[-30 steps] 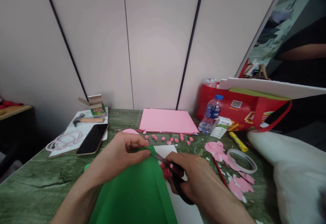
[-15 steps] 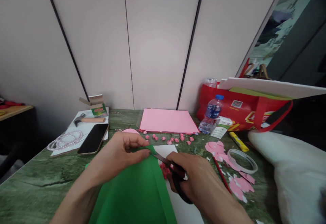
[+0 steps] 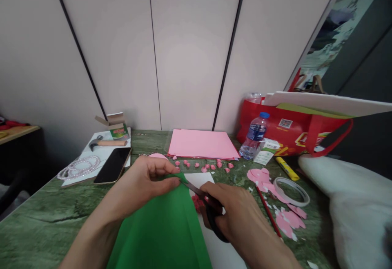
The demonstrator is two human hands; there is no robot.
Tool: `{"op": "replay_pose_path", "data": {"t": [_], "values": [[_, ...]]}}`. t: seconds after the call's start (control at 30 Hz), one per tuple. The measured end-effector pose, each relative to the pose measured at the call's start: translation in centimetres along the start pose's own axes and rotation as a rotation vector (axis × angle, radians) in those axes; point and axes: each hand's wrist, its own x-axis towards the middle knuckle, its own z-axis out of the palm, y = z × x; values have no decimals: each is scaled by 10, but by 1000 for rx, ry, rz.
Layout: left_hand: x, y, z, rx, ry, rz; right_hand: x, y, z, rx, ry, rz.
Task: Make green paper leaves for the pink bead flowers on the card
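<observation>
To the left of the green paper sheet, well apart from it, a coiled bead string, a claw hammer and a smartphone are noted. At the sheet's far end the left hand is found reached forward, wrist bent inward, its thumb and forefinger pinched together on the corner. The sheet itself lies centrally, nearest the wearer, partly over a white paper sheet. At its far right corner the blades of black-handled scissors are met; the step in hand is judged to be a cut or snip there, though the depth of any cut cannot be told. By judgement, a firm hold on the corner and a small, controlled squeeze are called for, with the fingertips clear of the blades. Right of the sheet, the right hand is seen wrapped around the handles, forearm slanted in from below. Farther right of the sheet, cut pink paper pieces and a yellow glue stick are recorded.
</observation>
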Motion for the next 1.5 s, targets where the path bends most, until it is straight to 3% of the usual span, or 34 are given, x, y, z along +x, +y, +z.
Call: {"op": "replay_pose_path", "data": {"t": [0.23,0.6,0.8,1.1,1.5], "values": [[-3,0,-4,-5,-15,-3,-3,-2,3,29,37,-15],[-4,-4,-7,53,-39,12,-6,5,31,90,327,-118],[-5,-3,-6,38,-56,30,-8,6,40,121,382,-111],[-5,-3,-5,14,-68,32,-10,-5,36,112,475,-142],[-7,-4,-7,32,-72,41,-12,-8,54,208,548,-129]]}}
